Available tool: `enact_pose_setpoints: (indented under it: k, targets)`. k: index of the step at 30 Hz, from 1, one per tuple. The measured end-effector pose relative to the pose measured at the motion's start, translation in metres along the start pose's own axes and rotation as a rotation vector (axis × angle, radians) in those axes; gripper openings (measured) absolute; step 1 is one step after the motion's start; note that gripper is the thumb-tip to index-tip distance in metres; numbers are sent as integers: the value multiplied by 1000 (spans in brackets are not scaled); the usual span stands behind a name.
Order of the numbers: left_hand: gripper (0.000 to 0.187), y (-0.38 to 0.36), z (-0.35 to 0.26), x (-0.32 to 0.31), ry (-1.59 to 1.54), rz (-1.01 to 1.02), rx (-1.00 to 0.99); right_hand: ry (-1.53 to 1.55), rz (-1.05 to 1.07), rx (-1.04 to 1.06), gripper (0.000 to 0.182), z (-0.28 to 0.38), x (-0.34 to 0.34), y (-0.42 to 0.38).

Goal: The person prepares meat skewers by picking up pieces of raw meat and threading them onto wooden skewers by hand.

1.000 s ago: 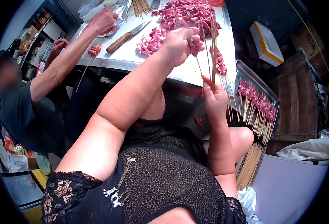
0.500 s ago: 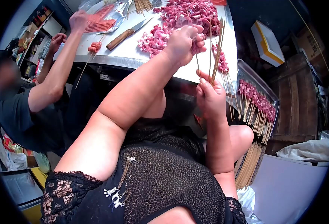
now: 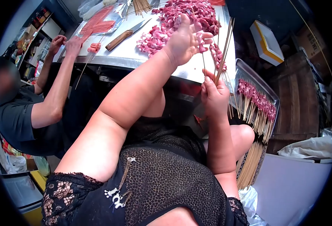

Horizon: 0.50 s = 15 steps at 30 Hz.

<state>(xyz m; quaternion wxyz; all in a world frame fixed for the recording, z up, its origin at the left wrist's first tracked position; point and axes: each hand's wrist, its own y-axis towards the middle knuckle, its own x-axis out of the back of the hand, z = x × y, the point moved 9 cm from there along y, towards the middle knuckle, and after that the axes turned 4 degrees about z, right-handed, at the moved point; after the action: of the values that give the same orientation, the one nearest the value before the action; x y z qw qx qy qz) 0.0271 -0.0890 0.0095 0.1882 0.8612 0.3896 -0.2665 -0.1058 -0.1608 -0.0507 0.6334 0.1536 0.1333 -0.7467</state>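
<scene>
A skewer (image 3: 204, 62) is standing nearly upright over the near edge of the table (image 3: 188, 71), with meat pieces (image 3: 201, 42) sitting on its upper part. The right hand (image 3: 215, 94) is closing narrowly round it low down, pinching it near the fingertips, and is also gripping a bunch of bare sticks (image 3: 223, 56) that are fanning upward just beside it. The left hand (image 3: 184, 42) is opening wide, palm showing and thumb pointing up, its fingers reaching the meat pieces on the skewer.

Behind the left hand, a big meat pile (image 3: 192, 13) is covering the far part of the table, and a smaller heap (image 3: 152, 40) is lying nearer. A few loaded skewers (image 3: 217, 56) are resting at the table's right side, their bare ends hanging past the edge. Farther right, a metal tray (image 3: 274, 94) is holding a row of finished skewers (image 3: 257, 98), and below it spare sticks (image 3: 250, 167) are lying in a bundle.

To the left of the smaller heap, a wooden-handled knife (image 3: 125, 36) is lying flat. Beyond it, red strips (image 3: 100, 24) are spreading over plastic, and a skewer with pink rolls (image 3: 94, 48) is sticking out over the edge. A co-worker (image 3: 19, 116) is sitting at that side, one hand touching the end of a strip.
</scene>
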Motion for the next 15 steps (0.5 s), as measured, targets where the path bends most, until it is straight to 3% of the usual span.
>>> enact_pose_setpoints:
  k: [4,5,6,8,9,12,14,15]
  targets:
    - [44,4,-26,28,61,-161,-146,-23,-77,8,25,-6,11,-5]
    - [30,-3,-41,43,276,-310,-208,-28,-90,54,25,-1,16,-7]
    - [24,-1,-59,49,466,-318,-336,-35,-101,103,25,6,22,-8]
    - [21,-4,-74,61,808,-358,-382,-38,-114,183,25,16,30,-11]
    - [21,-6,-73,62,811,-357,-378,-19,-111,194,25,17,33,-12]
    - [16,-1,-33,51,1368,-134,45,-16,-118,196,25,16,36,-12]
    - [15,2,-8,42,1845,50,-36,-40,-128,188,25,13,38,-11]
    - [16,7,3,44,1931,128,79,-45,-124,184,25,11,38,-10]
